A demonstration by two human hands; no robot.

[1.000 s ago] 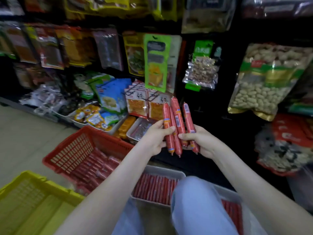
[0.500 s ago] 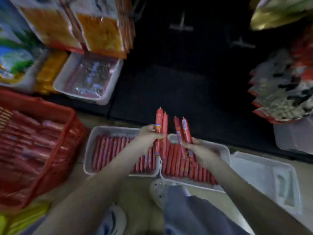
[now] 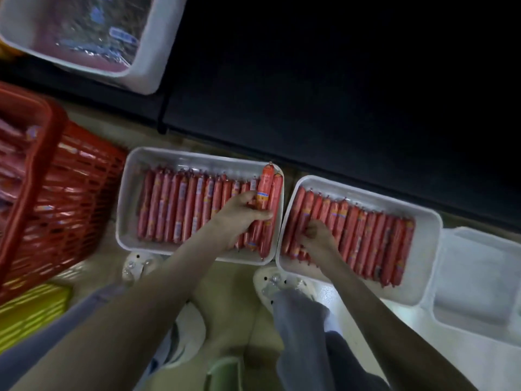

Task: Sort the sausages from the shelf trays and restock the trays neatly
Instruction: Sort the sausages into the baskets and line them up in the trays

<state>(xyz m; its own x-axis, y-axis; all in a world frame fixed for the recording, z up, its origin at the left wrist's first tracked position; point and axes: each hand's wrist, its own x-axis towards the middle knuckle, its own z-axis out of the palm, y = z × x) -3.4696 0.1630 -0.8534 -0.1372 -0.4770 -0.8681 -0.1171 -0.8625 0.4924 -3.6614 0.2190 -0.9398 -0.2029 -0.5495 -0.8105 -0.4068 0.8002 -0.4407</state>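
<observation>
Two white trays lie side by side on the floor, each lined with red sausages. Over the right end of the left tray [image 3: 127, 193], my left hand [image 3: 239, 215] grips two sausages [image 3: 269, 198] that stand a little above the row. My right hand [image 3: 317, 238] is down in the left part of the right tray [image 3: 428, 244], fingers curled around sausages [image 3: 303, 218] lying in the row there. Both rows run tight from end to end.
A red basket [image 3: 64, 179] holding more sausages stands at the left, with a yellow basket [image 3: 31, 309] below it. An empty white tray [image 3: 479, 280] sits at the right. Another white tray [image 3: 146, 57] rests on the dark shelf above. My feet are just below the trays.
The view dropped from the shelf to the floor. Both hands came down from mid-air: the left with its two sausages over the left tray, the right into the right tray's row.
</observation>
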